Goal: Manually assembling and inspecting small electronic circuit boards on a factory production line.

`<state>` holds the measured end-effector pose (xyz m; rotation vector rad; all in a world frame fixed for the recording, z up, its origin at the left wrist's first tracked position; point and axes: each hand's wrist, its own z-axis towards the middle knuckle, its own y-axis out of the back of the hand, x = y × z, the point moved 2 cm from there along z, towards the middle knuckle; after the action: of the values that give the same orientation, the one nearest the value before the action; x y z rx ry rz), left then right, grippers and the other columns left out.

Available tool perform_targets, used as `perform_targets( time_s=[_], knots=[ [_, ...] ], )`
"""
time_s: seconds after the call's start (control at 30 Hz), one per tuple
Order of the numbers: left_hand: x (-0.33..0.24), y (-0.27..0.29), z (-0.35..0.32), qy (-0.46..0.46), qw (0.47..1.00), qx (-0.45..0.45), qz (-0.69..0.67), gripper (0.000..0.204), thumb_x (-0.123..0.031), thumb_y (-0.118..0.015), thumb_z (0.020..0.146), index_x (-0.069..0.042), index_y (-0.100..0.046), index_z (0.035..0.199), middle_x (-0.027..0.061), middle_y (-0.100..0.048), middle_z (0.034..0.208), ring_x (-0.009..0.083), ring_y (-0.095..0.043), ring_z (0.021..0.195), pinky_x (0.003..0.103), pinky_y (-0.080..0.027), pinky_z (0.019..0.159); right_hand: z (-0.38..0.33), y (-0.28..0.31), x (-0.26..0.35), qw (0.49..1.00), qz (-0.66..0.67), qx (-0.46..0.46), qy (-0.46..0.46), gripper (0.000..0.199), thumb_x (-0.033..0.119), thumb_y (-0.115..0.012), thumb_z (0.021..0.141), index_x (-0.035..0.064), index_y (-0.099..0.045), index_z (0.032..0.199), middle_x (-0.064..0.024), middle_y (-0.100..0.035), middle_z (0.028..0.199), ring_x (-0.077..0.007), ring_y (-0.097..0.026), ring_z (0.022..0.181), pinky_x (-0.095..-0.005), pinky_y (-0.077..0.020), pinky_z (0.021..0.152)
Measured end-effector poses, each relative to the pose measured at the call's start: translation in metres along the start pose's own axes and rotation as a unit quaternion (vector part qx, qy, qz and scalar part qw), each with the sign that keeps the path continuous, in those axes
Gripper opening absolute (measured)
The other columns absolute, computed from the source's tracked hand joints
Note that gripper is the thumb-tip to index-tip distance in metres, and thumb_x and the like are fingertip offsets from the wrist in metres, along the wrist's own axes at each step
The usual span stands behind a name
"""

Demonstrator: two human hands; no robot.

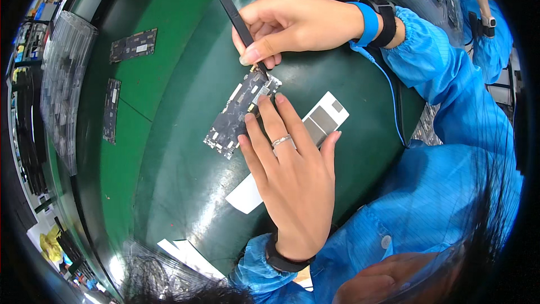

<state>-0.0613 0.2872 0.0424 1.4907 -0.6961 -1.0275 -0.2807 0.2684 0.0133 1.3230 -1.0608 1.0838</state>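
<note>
A dark circuit board [228,115] with silver and white parts lies slanted on the green work mat. My right hand [298,25] grips a slim black stick-like tool [235,19], its lower end at the board's upper right corner; the exact tip is hard to make out. Stretched out palm down, my left hand [295,177] rests its fingertips along the board's right edge. Beneath that hand runs a white strip [323,119] with grey rectangles; the hand covers its middle. A blue band with a cord circles my right wrist.
Two more circuit boards, one [133,45] and another [111,111], lie on the brighter green surface at the left. Clear plastic trays [67,84] are stacked beyond them. White paper strips [191,256] lie at the lower edge. Another person's blue sleeve [495,50] shows at the upper right.
</note>
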Motion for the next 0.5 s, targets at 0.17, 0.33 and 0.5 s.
perform_targets(
  time_s=[0.17, 0.33, 0.5],
  knots=[
    [0.0, 0.0, 0.001, 0.0, 1.0, 0.002, 0.004, 0.081, -0.047, -0.075, 0.09, 0.006, -0.05, 0.146, 0.0247, -0.047, 0.15, 0.0455, -0.049, 0.134, 0.057, -0.043, 0.112, 0.003, 0.001, 0.005, 1.0, -0.006, 0.005, 0.009, 0.034, 0.032, -0.071, 0.102, -0.0015, -0.068, 0.098, -0.0051, -0.069, 0.083, -0.0108, -0.066, 0.073, -0.0266, -0.0546, 0.07],
    [-0.002, -0.001, 0.006, 0.004, 1.0, 0.001, 0.009, 0.082, -0.047, -0.075, 0.089, 0.005, -0.05, 0.146, 0.0237, -0.047, 0.151, 0.0454, -0.05, 0.132, 0.056, -0.044, 0.11, 0.003, 0.004, 0.007, 0.999, -0.031, 0.006, 0.022, 0.033, 0.031, -0.07, 0.102, -0.0017, -0.068, 0.097, -0.0053, -0.069, 0.081, -0.011, -0.065, 0.072, -0.0271, -0.054, 0.069],
    [0.0, 0.004, 0.009, -0.015, 0.999, -0.011, 0.028, 0.084, -0.052, -0.073, 0.088, 0.004, -0.051, 0.147, 0.018, -0.049, 0.152, 0.0414, -0.051, 0.127, 0.054, -0.043, 0.107, 0.001, 0.002, 0.019, 0.996, -0.084, 0.003, 0.034, 0.031, 0.028, -0.07, 0.102, -0.002, -0.067, 0.098, -0.0063, -0.066, 0.075, -0.0117, -0.063, 0.069, -0.0282, -0.0529, 0.067]
  ],
)
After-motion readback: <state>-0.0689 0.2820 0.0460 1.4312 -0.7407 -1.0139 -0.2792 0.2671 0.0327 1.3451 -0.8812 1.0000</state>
